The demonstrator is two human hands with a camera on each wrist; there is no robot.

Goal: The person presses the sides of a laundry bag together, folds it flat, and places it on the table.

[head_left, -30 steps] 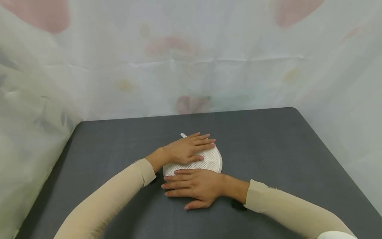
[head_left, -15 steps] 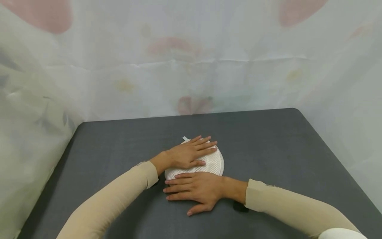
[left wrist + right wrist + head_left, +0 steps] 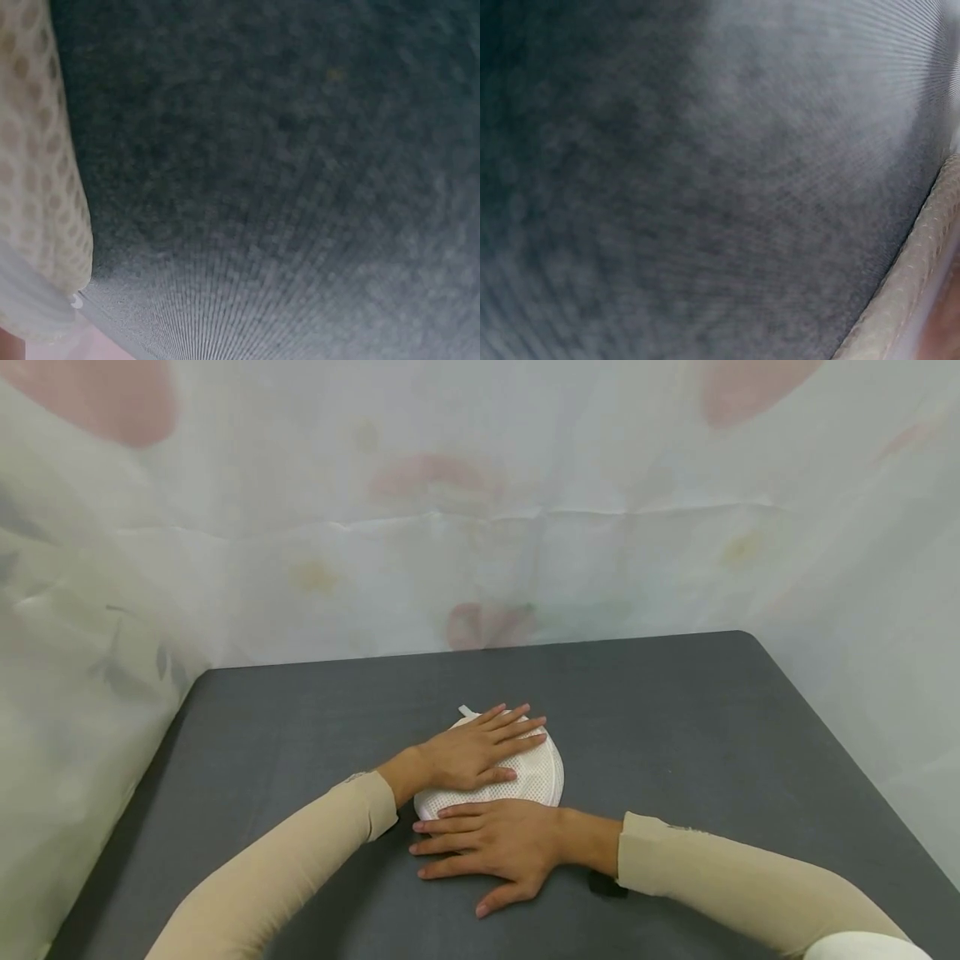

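A round white mesh pad (image 3: 534,774) with a small white tab (image 3: 467,710) at its far edge lies on the dark grey table (image 3: 675,718). My left hand (image 3: 480,745) lies flat on top of the pad, fingers straight and pointing right. My right hand (image 3: 480,842) lies flat at the pad's near edge, fingers straight and pointing left, mostly on the table. The left wrist view shows a close blur of the mesh pad (image 3: 34,187) against grey cloth. In the right wrist view I see only grey cloth and a strip of the pad's rim (image 3: 907,277).
A pale, faintly flowered sheet (image 3: 480,527) hangs behind the table and along its left and right sides. The table's far edge (image 3: 480,647) runs below it, with a rounded far right corner. Beige sleeves cover both forearms.
My right hand has slid a little toward me along the pad's near edge, its thumb spreading out. My left hand stays flat on the pad, barely shifted.
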